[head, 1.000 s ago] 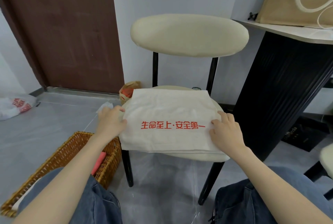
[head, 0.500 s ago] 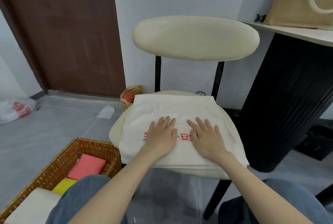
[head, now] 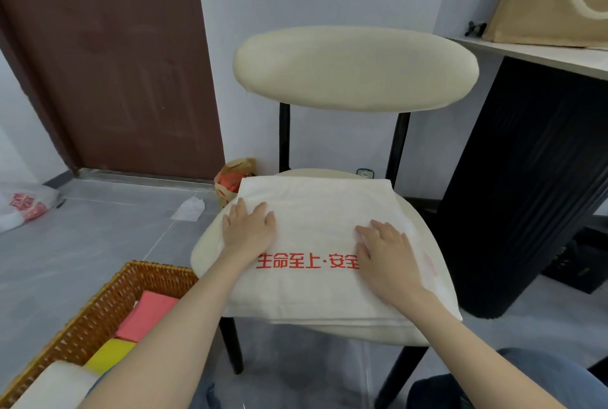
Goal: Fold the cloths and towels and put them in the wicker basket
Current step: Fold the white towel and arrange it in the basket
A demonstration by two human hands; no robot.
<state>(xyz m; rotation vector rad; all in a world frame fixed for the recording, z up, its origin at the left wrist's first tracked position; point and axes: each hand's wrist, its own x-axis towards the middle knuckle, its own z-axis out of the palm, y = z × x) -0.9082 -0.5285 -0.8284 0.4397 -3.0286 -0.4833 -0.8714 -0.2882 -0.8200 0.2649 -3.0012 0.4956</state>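
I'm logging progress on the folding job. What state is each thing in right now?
towel: folded, flat on the chair seat.
left hand: open, palm down on the towel.
right hand: open, palm down on the towel.
basket: on the floor, partly filled.
pink cloth: folded, in the basket.
yellow cloth: folded, in the basket.
white cloth: folded, in the basket.
door: shut.

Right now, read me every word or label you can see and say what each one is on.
"生命至上·安全" in red on the white towel; the right hand covers what follows.
Red print on the plastic bag on the floor: too blurred to read.
Faint lettering on the black box at the right: too small to read.
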